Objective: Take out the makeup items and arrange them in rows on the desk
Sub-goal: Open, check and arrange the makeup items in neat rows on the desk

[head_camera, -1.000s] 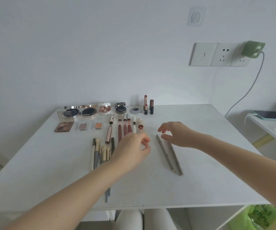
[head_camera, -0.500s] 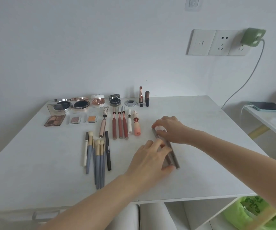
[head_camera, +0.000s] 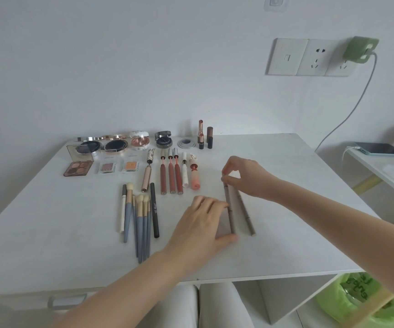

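1. While two thin grey pencils lie side by side on the white table [head_camera: 286,209], both hands work on them.
2. The left pencil [head_camera: 230,211] is the landmark here. It lies with one end pointing toward the wall and the other toward the person.
3. The right hand [head_camera: 245,177] is at the far end of the left pencil. Its thumb and fingers pinch that end.
4. The left hand [head_camera: 203,226] is at the near half of the left pencil, on its left side. Its fingers are bent and touch the pencil partway along, and its thumb touches the near end.
5. The right pencil [head_camera: 247,215] lies just to the right of the left pencil. The two are close at the far end and a bit apart at the near end.
6. Left of the left pencil is a bunch of blue brushes [head_camera: 139,223] and a black pen [head_camera: 154,210].
7. Farther from the person and left of the left pencil is a row of red lip tubes [head_camera: 171,177].
8. Behind those, near the wall, is a row of round compacts [head_camera: 115,145] and two standing lipsticks [head_camera: 205,136].
9. Far to the right of the left pencil, a phone [head_camera: 378,148] lies on a side shelf [head_camera: 390,171].
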